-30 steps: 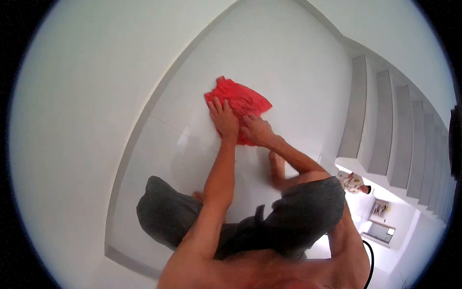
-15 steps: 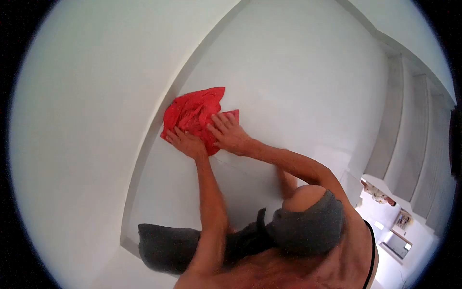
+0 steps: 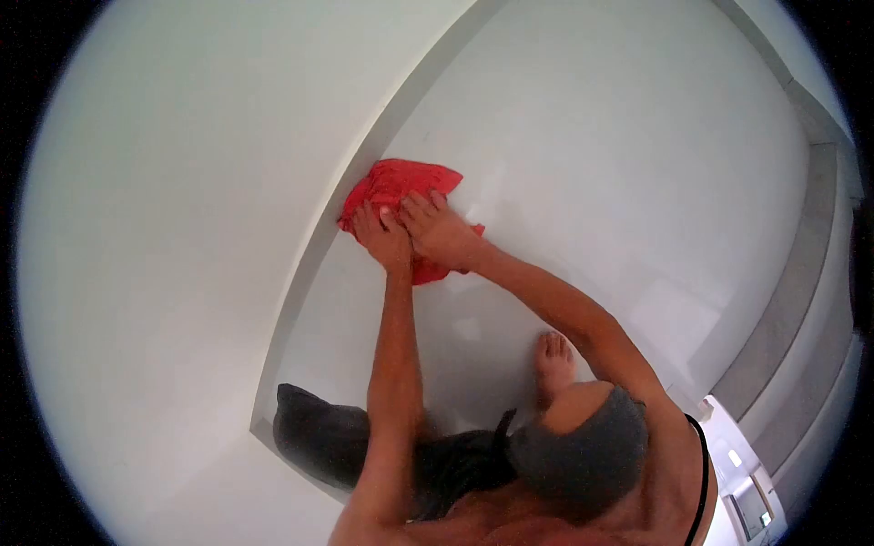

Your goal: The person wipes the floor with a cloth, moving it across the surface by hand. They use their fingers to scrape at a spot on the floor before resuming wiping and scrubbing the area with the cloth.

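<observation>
A crumpled red cloth (image 3: 401,173) lies on the white floor (image 3: 601,173), its far-left edge up against the grey baseboard. My left hand (image 3: 383,238) presses on the cloth's near-left part, fingers stretched out and spread. Beside it, my right hand (image 3: 440,232) rests flat on the cloth, fingers extended and slightly apart. The two hands touch or nearly touch. Parts of the cloth stick out below and to the right of my right hand; what lies under both palms is hidden.
A white wall (image 3: 209,182) with a grey baseboard (image 3: 314,246) runs along the left. Steps (image 3: 783,318) rise at the right. My bare foot (image 3: 553,359) and my knees in grey shorts (image 3: 583,455) are close below the hands.
Both hands and the red cloth have shifted in view to the right and slightly up, along the baseboard. My hands are closer together, and the cloth is more bunched. The camera view has also shifted.
</observation>
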Motion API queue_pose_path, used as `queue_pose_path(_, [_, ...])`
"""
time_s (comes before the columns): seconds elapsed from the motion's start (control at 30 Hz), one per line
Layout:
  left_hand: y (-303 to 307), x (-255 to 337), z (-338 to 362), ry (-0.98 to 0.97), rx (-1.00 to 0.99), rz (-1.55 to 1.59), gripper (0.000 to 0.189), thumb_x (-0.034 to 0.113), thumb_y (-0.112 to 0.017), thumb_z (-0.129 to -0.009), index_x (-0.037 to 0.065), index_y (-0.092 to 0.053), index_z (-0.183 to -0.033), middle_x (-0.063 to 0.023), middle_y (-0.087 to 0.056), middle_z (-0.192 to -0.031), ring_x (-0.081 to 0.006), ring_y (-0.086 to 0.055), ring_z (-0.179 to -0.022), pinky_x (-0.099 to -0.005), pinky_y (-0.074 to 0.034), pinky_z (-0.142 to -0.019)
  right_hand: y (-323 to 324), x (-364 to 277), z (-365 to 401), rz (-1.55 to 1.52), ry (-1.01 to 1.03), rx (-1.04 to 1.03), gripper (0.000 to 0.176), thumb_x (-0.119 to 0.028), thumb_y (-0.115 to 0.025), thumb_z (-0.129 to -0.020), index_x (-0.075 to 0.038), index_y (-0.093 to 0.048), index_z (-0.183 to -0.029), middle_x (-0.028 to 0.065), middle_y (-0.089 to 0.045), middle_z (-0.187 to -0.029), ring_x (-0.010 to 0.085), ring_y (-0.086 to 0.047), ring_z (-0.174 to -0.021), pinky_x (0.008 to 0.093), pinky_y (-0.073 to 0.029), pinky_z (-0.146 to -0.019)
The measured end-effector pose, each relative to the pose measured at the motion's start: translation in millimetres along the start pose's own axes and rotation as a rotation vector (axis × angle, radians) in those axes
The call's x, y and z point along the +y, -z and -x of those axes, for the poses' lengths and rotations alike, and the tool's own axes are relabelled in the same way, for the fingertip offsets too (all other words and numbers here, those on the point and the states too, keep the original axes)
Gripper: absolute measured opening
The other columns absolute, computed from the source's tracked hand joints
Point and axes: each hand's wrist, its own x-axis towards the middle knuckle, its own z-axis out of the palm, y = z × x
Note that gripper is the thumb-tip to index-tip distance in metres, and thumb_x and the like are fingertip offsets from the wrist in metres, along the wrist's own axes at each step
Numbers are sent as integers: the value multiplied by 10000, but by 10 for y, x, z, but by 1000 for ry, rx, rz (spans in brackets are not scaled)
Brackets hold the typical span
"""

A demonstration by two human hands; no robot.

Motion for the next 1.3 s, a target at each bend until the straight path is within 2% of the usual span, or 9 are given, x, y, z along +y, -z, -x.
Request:
queue_pose_path(0.3, [-1278, 1411, -249, -427, -129, 202, 449, 261, -538, -1046, -56, -573, -1362, -290, -512, -1483, -492, -450, -1371, -593, -303, -1193, 689, 1148, 622, 31, -446, 120, 563, -289, -576, -983, 15, -533, -1455, 237, -549, -1464, 423, -463, -1411, 573, -304, -1208])
queue_pose_path(0.63, [-1235, 3022, 1806, -696, -630, 486, 496, 241, -568, -1016, -56, -556, -1413, -244, -435, -1575, -426, -330, -1505, -535, -220, -1266, 1183, 628, 3217, 315, -921, 264, 623, -317, -566, -1017, 2, -454, -1540, 266, -428, -1587, 458, -387, -1473, 558, -244, -1238])
queue_pose_path(0.8, [-1155, 2839, 1628, -772, -675, 338, 477, 220, -554, -1027, -27, -555, -1435, -217, -421, -1605, -418, -303, -1532, -535, -198, -1277, 1037, 524, 2975, 361, -966, 307, 574, -275, -542, -1007, 26, -486, -1492, 273, -450, -1554, 496, -363, -1467, 606, -229, -1230])
queue_pose_path(0.97, [-1028, 2092, 969, -558, -494, 231, 428, 149, -513, -1009, 18, -583, -1410, -219, -450, -1583, -414, -357, -1505, -510, -239, -1274, 703, 626, 2083, 183, -648, 369, 530, -221, -575, -970, 29, -510, -1432, 288, -463, -1510, 520, -381, -1428, 651, -215, -1215])
queue_pose_path(1.1, [-307, 1635, 490, -130, -481, 155, 408, 99, -564, -956, 16, -589, -1355, -206, -506, -1506, -387, -451, -1400, -482, -358, -1186, 828, 450, 1105, -300, -620, -82, 499, -177, -587, -919, 62, -548, -1356, 297, -516, -1433, 523, -443, -1357, 648, -274, -1187])
queue_pose_path(1.17, [-405, 767, 638, -251, -233, -10, 410, 168, -523, -1008, 9, -569, -1382, -212, -498, -1512, -402, -434, -1412, -492, -326, -1204, 592, 250, 902, -477, -552, -55, 508, -181, -546, -937, 95, -541, -1364, 301, -524, -1438, 516, -456, -1353, 634, -272, -1195])
queue_pose_path(1.2, [-286, 353, 734, -214, -149, -57, 429, 227, -488, -1055, -2, -552, -1412, -222, -473, -1544, -411, -407, -1442, -499, -291, -1227, 394, 97, 869, -62, -218, 80, 383, -181, -605, -888, 50, -666, -1187, 252, -600, -1313, 457, -512, -1270, 648, -364, -1079])
queue_pose_path(1.23, [-176, 147, 849, -178, -69, -107, 459, 285, -453, -1102, -13, -536, -1441, -231, -447, -1576, -420, -379, -1471, -505, -257, -1250, 262, -47, 769, -183, -315, -88, 526, -231, -499, -985, 108, -553, -1384, 293, -539, -1451, 495, -433, -1404, 643, -259, -1205])
queue_pose_path(1.3, [280, 318, 906, 31, -104, -12, 537, 352, -401, -1132, -44, -492, -1483, -250, -390, -1620, -437, -331, -1505, -528, -211, -1269, 181, -203, 751, -112, -158, -11, 453, -233, -589, -944, 70, -664, -1272, 271, -549, -1468, 450, -447, -1419, 646, -286, -1188])
